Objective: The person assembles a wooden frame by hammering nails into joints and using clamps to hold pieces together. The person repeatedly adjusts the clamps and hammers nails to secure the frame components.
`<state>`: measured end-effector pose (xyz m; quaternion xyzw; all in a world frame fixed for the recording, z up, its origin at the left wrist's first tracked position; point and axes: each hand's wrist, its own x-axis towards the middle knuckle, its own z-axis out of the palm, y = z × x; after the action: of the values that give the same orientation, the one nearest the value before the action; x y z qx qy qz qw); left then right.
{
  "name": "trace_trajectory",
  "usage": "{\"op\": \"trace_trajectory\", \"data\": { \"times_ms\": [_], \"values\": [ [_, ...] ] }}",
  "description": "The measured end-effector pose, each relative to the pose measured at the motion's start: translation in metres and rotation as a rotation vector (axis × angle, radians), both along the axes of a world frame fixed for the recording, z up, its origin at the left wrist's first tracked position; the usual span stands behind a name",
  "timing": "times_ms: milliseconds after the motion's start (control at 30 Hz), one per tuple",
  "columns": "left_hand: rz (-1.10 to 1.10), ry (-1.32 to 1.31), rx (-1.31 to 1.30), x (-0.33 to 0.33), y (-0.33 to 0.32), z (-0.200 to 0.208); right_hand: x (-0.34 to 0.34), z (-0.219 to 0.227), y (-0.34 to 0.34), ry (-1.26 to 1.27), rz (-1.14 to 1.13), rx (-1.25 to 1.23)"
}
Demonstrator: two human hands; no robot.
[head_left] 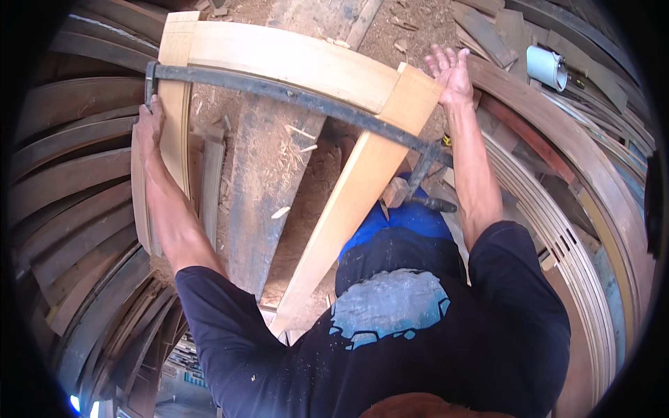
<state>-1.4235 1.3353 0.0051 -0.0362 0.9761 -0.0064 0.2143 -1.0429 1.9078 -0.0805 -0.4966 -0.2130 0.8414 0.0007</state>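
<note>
A pale wooden frame [293,59] of planed boards stands in front of me, with a top rail and two side pieces. A long dark metal bar clamp [293,97] spans it from the left side piece to the right one. My left hand [148,125] grips the outer edge of the left side piece [174,118], next to the clamp's end. My right hand [451,70] is open with fingers spread, resting near the top right corner of the frame [411,97]. A hammer [411,196] lies below the clamp's right end, near my blue trousers.
A grey plank [268,181] runs under the frame over a dirt floor strewn with wood chips [293,132]. Stacks of dark boards [70,181] line the left; more planks and moulded strips [557,209] line the right. A white cylinder [547,66] lies at the top right.
</note>
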Motion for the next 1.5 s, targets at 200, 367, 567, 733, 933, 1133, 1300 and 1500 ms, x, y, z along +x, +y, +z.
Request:
{"op": "trace_trajectory", "data": {
  "times_ms": [200,367,567,733,933,1133,1300,1500],
  "values": [
    [-0.072,0.020,-0.020,-0.003,-0.006,-0.004,-0.034,0.014,-0.009,-0.105,-0.137,0.178],
    [-0.077,-0.042,-0.024,-0.009,-0.007,-0.003,-0.026,0.004,-0.006,-0.149,-0.176,0.226],
    [-0.126,0.019,0.049,-0.026,-0.036,-0.022,-0.020,-0.005,0.003,-0.064,-0.105,0.219],
    [-0.055,-0.051,0.134,-0.028,-0.040,-0.024,-0.018,-0.001,0.001,-0.189,-0.029,0.377],
    [0.084,0.077,0.442,-0.015,-0.056,-0.042,0.020,0.133,-0.049,-0.314,0.787,1.264],
    [0.095,0.136,0.226,-0.011,-0.009,-0.008,0.131,0.203,-0.092,-0.090,1.704,0.938],
    [0.099,0.132,0.225,-0.016,-0.005,-0.012,0.175,0.134,-0.116,-0.180,1.738,0.693],
    [0.099,0.125,0.271,-0.011,0.006,-0.005,0.152,0.149,-0.122,-0.252,1.840,0.637]
  ]
}}
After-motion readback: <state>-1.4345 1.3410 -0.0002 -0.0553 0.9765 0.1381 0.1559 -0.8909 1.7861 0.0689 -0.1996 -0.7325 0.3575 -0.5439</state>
